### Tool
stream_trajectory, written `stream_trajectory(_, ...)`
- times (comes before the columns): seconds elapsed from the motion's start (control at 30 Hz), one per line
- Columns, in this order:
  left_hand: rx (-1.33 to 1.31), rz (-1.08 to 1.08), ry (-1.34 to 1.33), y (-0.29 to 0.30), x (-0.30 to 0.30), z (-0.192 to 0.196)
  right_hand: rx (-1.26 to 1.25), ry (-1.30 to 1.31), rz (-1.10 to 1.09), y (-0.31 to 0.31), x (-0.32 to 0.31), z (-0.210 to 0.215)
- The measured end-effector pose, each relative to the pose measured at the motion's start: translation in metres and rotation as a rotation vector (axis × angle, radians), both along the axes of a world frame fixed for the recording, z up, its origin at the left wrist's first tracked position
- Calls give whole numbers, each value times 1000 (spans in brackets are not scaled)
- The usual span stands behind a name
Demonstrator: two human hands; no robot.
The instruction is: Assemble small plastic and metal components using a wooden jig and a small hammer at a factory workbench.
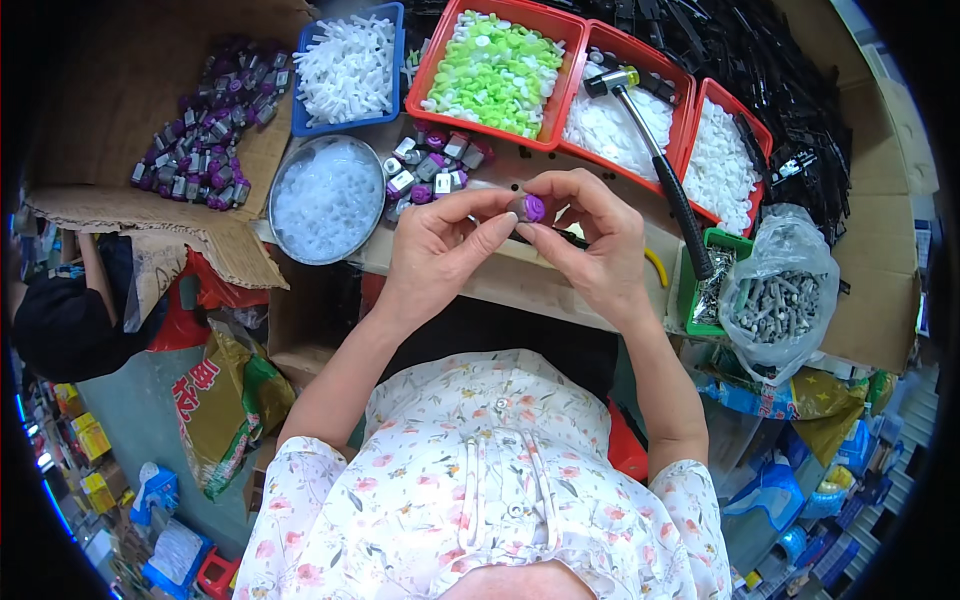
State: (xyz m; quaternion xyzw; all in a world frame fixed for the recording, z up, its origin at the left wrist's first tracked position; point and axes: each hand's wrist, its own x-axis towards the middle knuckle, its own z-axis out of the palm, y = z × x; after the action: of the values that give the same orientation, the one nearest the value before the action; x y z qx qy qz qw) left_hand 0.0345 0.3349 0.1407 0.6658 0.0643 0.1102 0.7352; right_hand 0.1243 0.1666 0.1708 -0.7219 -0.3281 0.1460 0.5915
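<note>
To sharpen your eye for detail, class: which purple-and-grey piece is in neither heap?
The piece held between the left hand and right hand; the others lie in the far-left heap and the smaller heap beyond the left hand.

Purple-topped part [534, 208] (partly behind fingertips [503, 226])

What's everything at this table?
held piece: one, purple-grey, centre
loose pieces: many, purple-grey, left
cardboard boxes: several, brown, both sides
tub: one, blue, top left
bowl: one, silver, left
trays: three, red, top
bits: many, white-green, in trays
hammer: one, black-silver, over trays
bin: one, green, right
bag: one, clear, right
strips: many, black, top right
shirt: one, white floral, bottom
left hand: one, bare, centre
right hand: one, bare, centre
</note>
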Motion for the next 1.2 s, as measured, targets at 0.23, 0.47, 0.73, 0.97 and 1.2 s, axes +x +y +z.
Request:
stream_trajectory(0.23,-383,-303,190,16,-4,16,-95,-144,311,-3,17,25)
stream_trajectory(0.47,-668,-11,198,-2,0,-2,-249,-414,17,5,-7,12)
stream_trajectory(0.73,-656,89,127,-29,-3,3,-305,-850,-267,4,-26,-3)
stream_trajectory(0.97,-159,299,33,-23,-12,-2,-263,-689,-288,-2,-21,-13)
stream_trajectory(1.2,740,293,-194,-7,-17,-3,-363,-537,-121,-1,-15,-28)
